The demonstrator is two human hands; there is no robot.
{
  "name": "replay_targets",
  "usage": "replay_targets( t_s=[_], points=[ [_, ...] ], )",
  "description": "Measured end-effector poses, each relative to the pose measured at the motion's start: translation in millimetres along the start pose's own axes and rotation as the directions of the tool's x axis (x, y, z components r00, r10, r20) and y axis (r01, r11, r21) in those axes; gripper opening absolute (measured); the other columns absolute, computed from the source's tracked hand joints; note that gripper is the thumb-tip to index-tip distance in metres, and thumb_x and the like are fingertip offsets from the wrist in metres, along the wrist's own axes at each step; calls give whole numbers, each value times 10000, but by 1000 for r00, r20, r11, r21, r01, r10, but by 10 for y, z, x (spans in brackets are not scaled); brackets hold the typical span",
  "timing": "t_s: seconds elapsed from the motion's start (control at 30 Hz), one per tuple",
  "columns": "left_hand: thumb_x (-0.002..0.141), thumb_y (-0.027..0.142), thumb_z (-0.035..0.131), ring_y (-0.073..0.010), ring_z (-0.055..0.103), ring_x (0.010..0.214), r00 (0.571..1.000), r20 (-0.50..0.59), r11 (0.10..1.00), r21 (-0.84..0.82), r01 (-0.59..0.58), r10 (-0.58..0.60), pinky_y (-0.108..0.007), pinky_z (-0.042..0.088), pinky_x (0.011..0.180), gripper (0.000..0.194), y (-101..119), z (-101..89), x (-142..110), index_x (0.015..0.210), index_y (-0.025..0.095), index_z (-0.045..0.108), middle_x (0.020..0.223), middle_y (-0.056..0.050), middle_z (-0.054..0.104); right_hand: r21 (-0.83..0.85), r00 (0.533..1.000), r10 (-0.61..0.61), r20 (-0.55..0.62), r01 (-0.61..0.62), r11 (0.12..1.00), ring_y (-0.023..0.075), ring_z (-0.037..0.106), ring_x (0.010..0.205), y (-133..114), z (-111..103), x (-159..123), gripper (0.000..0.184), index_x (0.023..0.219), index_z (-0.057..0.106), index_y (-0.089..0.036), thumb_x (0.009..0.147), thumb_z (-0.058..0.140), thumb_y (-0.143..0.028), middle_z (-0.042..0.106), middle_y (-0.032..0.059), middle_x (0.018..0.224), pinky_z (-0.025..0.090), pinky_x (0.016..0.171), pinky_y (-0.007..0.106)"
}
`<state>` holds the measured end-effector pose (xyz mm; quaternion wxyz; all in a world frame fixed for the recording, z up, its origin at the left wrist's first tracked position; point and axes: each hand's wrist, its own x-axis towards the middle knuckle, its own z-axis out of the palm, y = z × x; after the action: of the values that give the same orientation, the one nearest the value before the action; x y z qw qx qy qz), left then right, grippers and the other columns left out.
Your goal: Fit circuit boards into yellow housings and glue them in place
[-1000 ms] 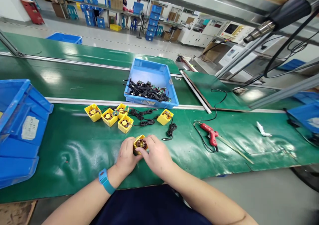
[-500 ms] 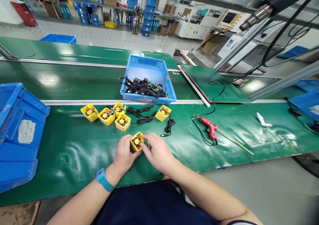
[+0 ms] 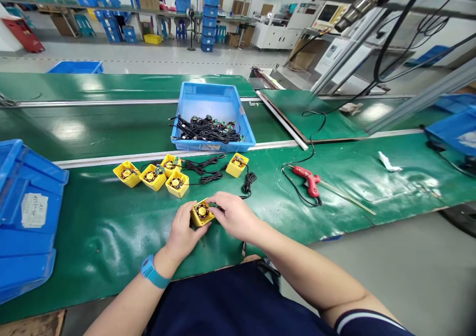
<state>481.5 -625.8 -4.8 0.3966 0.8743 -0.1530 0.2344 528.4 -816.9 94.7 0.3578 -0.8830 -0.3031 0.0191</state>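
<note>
A small yellow square housing (image 3: 196, 220) with a copper-wound coil inside sits tilted in my left hand (image 3: 182, 234), thumb and fingers around its sides. My right hand (image 3: 235, 218) is closed at the housing's right rim, fingertips pinching a small circuit board that is mostly hidden now. A dark cable end with a metal plug (image 3: 244, 249) shows below my right wrist. Beyond my hands stand several similar yellow housings (image 3: 177, 184) with coils, small green boards and bundled black cables (image 3: 211, 177). Another yellow housing (image 3: 237, 165) with its cable stands apart to the right.
A blue tray (image 3: 243, 123) of black cables with green boards lies behind. A red glue gun (image 3: 307, 180) with a glue stick rests at right. Large blue bins (image 3: 33, 256) stand at left. A hot-air tool (image 3: 357, 11) hangs upper right. People sit at a far bench.
My left hand has turned the yellow housing so its coil faces up more. A green board showed at my right fingertips half a second ago and is mostly covered now. The view has shifted.
</note>
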Motion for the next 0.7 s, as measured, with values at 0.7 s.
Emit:
replay_targets(
  t_s=[0.7],
  points=[
    [909, 345, 711, -260, 656, 1167, 996, 46, 995, -62, -77, 80, -457, 577, 1007, 545, 0, -31, 15, 1372, 212, 457, 1247, -137, 637, -22, 999, -39, -5, 39, 999, 223, 646, 962, 71, 83, -45, 204, 1121, 688, -162, 942, 602, -118, 701, 85, 1000, 550, 891, 371]
  ],
)
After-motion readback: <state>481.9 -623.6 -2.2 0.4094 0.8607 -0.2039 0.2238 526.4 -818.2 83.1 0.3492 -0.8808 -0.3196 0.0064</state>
